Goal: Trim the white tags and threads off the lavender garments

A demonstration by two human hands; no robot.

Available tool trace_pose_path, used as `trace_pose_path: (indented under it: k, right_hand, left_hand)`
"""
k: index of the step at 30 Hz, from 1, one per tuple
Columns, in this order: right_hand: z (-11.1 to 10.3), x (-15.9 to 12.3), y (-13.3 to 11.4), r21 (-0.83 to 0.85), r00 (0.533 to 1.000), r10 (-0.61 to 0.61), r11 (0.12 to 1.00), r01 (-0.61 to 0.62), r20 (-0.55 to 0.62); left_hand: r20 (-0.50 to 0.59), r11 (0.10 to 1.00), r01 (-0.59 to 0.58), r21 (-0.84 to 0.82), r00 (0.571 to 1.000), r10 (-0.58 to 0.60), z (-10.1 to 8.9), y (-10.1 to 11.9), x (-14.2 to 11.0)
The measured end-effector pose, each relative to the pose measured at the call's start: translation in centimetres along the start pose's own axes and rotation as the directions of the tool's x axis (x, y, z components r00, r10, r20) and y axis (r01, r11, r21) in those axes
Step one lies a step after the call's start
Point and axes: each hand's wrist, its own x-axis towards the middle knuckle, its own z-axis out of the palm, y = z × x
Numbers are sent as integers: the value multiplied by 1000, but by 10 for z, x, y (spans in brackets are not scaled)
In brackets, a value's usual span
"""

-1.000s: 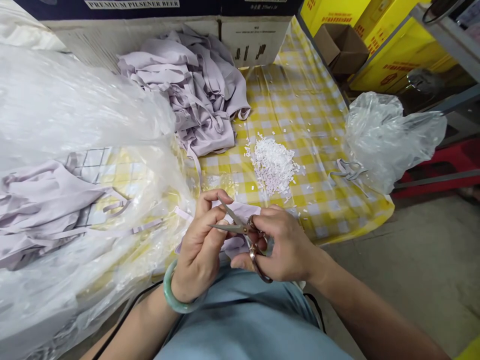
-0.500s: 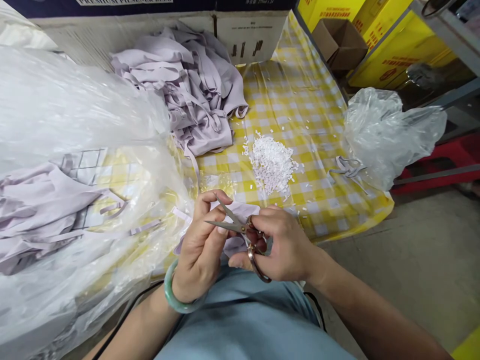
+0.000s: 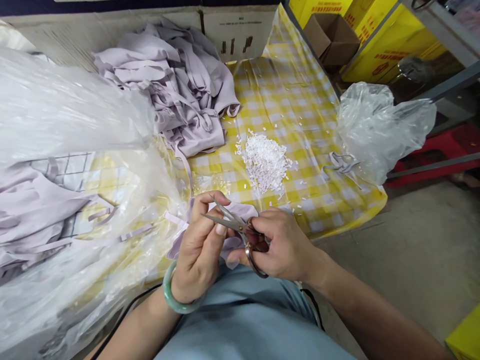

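My right hand (image 3: 279, 245) is wrapped round the handles of a pair of scissors (image 3: 234, 225), whose blades stand apart and point left across my left fingers. My left hand (image 3: 202, 245), with a green bangle at its wrist, is closed on a pale lilac garment (image 3: 240, 212). The cloth shows behind both hands, and its strap pokes out to the left. Exactly what lies between the left fingertips and the blades is too small to make out. Just beyond my hands, a heap of small white snippets (image 3: 266, 162) lies on the yellow checked cloth (image 3: 315, 150).
A pile of lilac garments (image 3: 176, 85) rests against a cardboard box (image 3: 240, 32) at the back. Clear plastic sheeting (image 3: 75, 110) and another garment (image 3: 33, 210) cover the left. At the right edge hangs a plastic bag (image 3: 382, 125) beside a metal shelf (image 3: 453, 85).
The scissor blades have closed slightly. The whole view has shifted a little, so the surroundings appear further left and slightly higher. Both hands keep their hold.
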Motion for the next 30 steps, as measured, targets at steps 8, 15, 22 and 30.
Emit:
trace_pose_path:
  k: [8, 15, 22, 30]
  right_hand:
    - [-7, -10, 9, -132, 998, 52, 990, -54, -18]
    - [-12, -22, 25, -181, 994, 54, 981, -71, -96]
    - [-11, -24, 47, -24, 962, 250, 967, -254, -112]
    - [-21, -18, 68, -189, 969, 96, 972, -140, -226]
  left_hand:
    - [89, 996, -80, 31, 993, 77, 7, -2, 8]
    - [177, 999, -37, -7, 984, 38, 20, -10, 16]
    - [222, 999, 45, -8, 974, -42, 31, -19, 27]
    - [-318, 982, 161, 94, 940, -124, -76, 35, 32]
